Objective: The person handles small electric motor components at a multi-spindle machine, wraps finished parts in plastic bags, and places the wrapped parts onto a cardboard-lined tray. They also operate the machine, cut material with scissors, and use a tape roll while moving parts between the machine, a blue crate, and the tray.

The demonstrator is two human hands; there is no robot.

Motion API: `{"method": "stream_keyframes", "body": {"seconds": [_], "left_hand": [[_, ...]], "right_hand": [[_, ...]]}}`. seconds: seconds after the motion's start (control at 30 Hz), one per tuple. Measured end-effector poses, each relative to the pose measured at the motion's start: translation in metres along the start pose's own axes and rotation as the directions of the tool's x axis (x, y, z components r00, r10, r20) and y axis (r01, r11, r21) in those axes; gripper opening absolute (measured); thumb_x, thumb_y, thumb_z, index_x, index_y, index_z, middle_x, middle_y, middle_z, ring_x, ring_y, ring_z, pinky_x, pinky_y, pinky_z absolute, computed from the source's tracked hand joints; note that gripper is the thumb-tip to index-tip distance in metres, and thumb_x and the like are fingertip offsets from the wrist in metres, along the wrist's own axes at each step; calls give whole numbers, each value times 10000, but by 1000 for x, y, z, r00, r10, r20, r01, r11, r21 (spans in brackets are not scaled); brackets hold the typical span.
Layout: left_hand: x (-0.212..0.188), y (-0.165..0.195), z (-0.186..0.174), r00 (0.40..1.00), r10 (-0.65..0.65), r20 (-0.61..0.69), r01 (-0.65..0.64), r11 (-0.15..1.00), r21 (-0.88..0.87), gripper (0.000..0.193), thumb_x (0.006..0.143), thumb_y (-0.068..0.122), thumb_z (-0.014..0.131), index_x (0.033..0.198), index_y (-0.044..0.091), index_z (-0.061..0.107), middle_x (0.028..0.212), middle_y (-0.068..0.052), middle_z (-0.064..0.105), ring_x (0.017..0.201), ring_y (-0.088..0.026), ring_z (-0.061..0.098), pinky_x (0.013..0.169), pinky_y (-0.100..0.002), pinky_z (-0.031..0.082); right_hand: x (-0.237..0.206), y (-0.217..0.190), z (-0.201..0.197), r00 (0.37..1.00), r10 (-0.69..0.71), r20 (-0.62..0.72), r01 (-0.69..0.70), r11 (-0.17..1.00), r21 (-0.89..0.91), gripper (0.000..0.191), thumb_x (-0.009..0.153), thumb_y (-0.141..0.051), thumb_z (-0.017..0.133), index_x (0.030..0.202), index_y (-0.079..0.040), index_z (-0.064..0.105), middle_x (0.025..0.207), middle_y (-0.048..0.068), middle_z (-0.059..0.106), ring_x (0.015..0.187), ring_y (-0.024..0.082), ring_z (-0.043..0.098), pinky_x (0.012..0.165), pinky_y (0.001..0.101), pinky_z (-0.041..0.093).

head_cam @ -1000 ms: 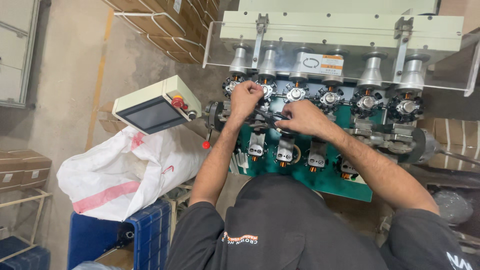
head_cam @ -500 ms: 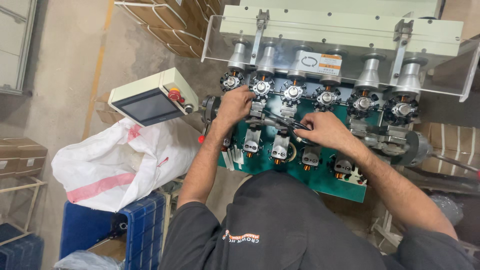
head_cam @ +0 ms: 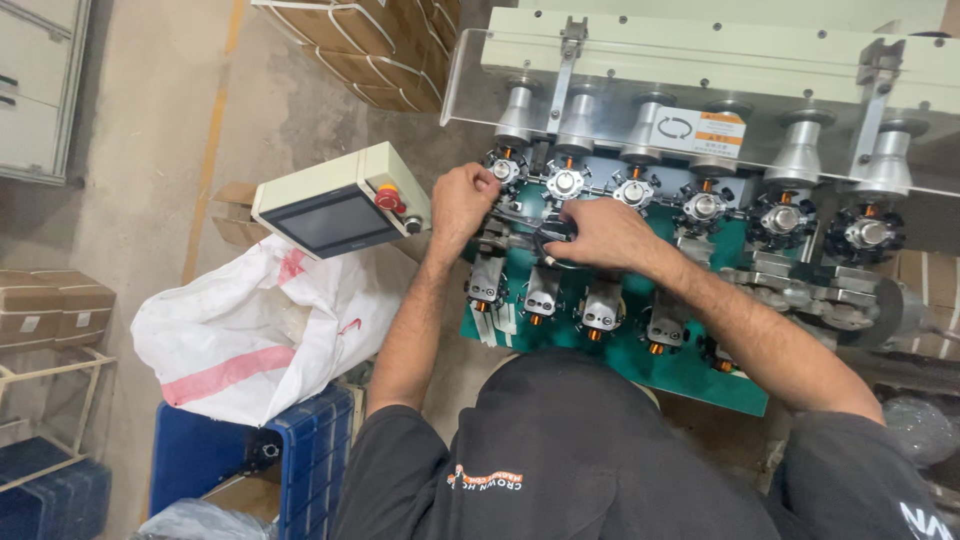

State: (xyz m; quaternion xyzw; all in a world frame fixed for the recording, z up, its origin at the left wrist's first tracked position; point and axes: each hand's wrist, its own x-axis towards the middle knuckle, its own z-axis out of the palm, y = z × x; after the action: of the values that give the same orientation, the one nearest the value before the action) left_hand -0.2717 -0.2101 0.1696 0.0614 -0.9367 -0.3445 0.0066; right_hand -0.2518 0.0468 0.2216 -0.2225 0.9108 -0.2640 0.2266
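Sitting left of the machine (head_cam: 640, 330), a white sack (head_cam: 250, 330) and a control panel (head_cam: 335, 205). Left hand (head_cam: 462, 200) is closed at the leftmost black rotor (head_cam: 505, 168); right hand (head_cam: 600, 232) pinches a dark part (head_cam: 553, 235) on the green plate.

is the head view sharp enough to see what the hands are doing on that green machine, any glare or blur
Head view: light is soft and even, with no strong shadows; the left hand and right hand look sharp, without motion blur. The clear guard shows only a faint sheen, and the control panel screen is dark and glare-free. The small dark part under the right hand's fingers is too hidden to identify. Edges bow slightly from the wide lens.
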Motion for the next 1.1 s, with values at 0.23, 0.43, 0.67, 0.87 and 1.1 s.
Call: {"method": "stream_keyframes", "body": {"seconds": [0.23, 0.43, 0.67, 0.87, 1.1], "left_hand": [[34, -48, 32, 996, 1, 88, 46, 851, -523, 114, 810, 129, 761, 894, 53, 770, 772, -34, 760, 697, -91, 700, 665, -268, 547], [57, -63, 36, 988, -85, 130, 153, 676, -721, 75, 831, 41, 739, 903, 35, 759, 760, -27, 709, 633, -80, 590, 596, -268, 464], [5, -62, -14, 906, 420, -49, -422, 892, -160, 120, 829, 29, 681, 906, 61, 767, 876, -92, 693, 802, -260, 689, 732, -384, 562], [-6, -42, -24, 855, 480, 194, -514, 833, 205, 239, 801, 95, 631, 985, 123, 779, 954, -135, 676, 916, -354, 674, 813, -474, 546], [-32, -25, -15, 828, 556, -73, -557, 830, 3, 204, 892, 50, 628, 1037, 62, 771, 986, -144, 749, 890, -334, 714, 794, -430, 558]], "right_hand": [[26, -36, 19, 998, 56, 28, -59, 993, 103, 459, 793, -462, 759, 941, -27, 746, 767, 187, 720, 737, 352, 715, 704, 462, 554], [13, -48, 36, 995, 100, -5, -98, 988, 121, 446, 809, -453, 749, 924, -23, 732, 752, 173, 724, 710, 344, 714, 681, 442, 553], [-12, -49, 37, 992, 126, 9, -126, 978, 164, 418, 816, -429, 737, 931, -28, 727, 737, 138, 729, 654, 304, 710, 630, 427, 546], [-69, -28, 42, 986, 93, -135, -48, 952, 302, 414, 801, -384, 786, 1008, -28, 743, 761, 100, 719, 649, 197, 674, 597, 359, 529], [-234, 39, 87, 970, 239, 41, -217, 780, 587, 275, 825, -166, 791, 1061, -33, 741, 706, -7, 650, 646, 64, 555, 580, 279, 480]]}}
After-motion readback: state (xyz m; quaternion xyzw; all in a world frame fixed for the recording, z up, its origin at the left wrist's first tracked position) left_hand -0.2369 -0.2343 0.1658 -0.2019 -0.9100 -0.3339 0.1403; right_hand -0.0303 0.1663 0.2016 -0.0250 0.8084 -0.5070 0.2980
